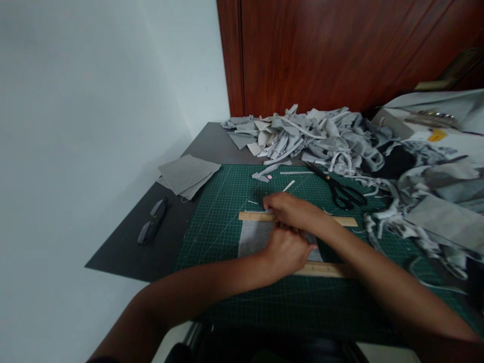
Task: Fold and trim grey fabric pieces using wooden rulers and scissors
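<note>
A piece of grey fabric (255,239) lies on the green cutting mat (212,222). One wooden ruler (251,216) crosses its far edge; a second wooden ruler (321,269) is along its near edge. My right hand (289,209) is closed at the far ruler's outer edge, and what it grips is hidden. Just below it, my left hand (289,249) rests over the fabric, thumb apart, its fingers reaching toward the far ruler and partly covered by my right wrist. Thin fabric offcuts (289,185) and a small pink disc (269,177) lie beyond the hands.
Black-handled scissors (336,189) lie at the mat's far right. Stacked grey fabric pieces (189,174) and eyeglasses (153,222) are on the dark table (132,259) at left. A large heap of fabric scraps (302,133) spreads along the back and right, beside a white box (419,128).
</note>
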A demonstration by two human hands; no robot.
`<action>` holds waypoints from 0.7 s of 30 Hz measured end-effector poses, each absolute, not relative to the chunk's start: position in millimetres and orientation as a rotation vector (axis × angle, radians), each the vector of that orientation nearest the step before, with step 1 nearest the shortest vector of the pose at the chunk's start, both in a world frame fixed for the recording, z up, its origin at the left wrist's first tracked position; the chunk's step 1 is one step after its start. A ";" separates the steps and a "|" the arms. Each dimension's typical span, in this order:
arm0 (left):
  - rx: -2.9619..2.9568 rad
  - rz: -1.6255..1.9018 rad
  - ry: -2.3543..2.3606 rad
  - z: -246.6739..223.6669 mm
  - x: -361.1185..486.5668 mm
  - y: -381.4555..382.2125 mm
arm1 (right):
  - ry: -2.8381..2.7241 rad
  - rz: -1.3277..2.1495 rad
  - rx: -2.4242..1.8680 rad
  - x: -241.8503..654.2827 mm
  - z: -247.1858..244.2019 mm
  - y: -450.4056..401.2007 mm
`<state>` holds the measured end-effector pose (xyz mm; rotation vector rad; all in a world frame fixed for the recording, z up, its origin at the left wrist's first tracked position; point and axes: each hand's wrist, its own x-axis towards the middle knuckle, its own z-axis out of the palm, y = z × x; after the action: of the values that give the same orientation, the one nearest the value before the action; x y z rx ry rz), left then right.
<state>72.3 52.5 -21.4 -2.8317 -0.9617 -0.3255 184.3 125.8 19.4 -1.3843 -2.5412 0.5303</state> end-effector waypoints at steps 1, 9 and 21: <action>-2.852 -0.315 -0.968 -20.6 72.0 52.5 | -2.531 0.520 -1.357 182.8 17.3 125.8; -2.984 -0.323 -0.900 -24.0 70.5 55.5 | -2.506 0.458 -1.185 172.4 7.1 128.6; -2.839 -0.426 -0.930 -25.2 71.8 53.5 | -2.672 0.316 -1.468 176.9 42.0 112.7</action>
<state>71.8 53.5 -25.2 -2.8392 -0.9298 -0.4260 176.9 112.7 42.0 -1.4682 -2.6717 0.3157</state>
